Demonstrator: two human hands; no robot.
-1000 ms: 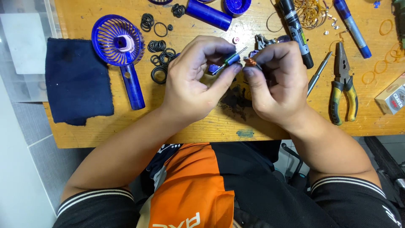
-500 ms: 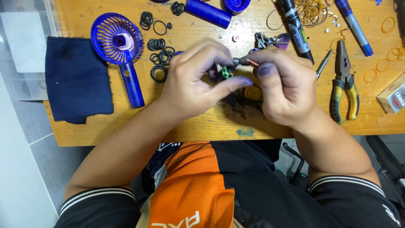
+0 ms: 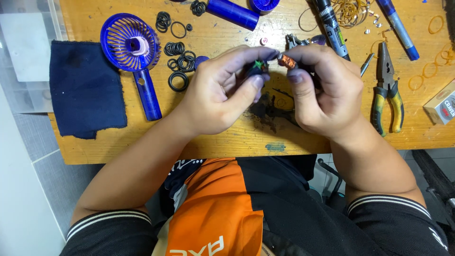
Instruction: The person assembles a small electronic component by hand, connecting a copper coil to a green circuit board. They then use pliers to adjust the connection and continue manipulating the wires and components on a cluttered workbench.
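Two parts now split vs. 0.5 s ago: left hand [image 3: 222, 97] pinched small black piece [image 3: 256, 68], right hand [image 3: 322, 90] gripped copper coil [image 3: 286, 60], apart above desk [image 3: 227, 137].

Wooden workbench [image 3: 227, 142] seen from above, serving as landmark. At its left edge lies a dark blue cloth [image 3: 85, 90]; just right of the cloth, a blue handheld fan housing [image 3: 130, 45] with its handle pointing toward the near edge. Black rubber rings [image 3: 179, 61] are scattered right of the fan head. A blue cylinder [image 3: 232, 12] rests at the far edge. Toward the right side lie yellow-handled pliers [image 3: 387, 90], a blue pen [image 3: 400, 29], tan rubber bands [image 3: 429, 71] and, at the right edge, a small carton [image 3: 441, 108].
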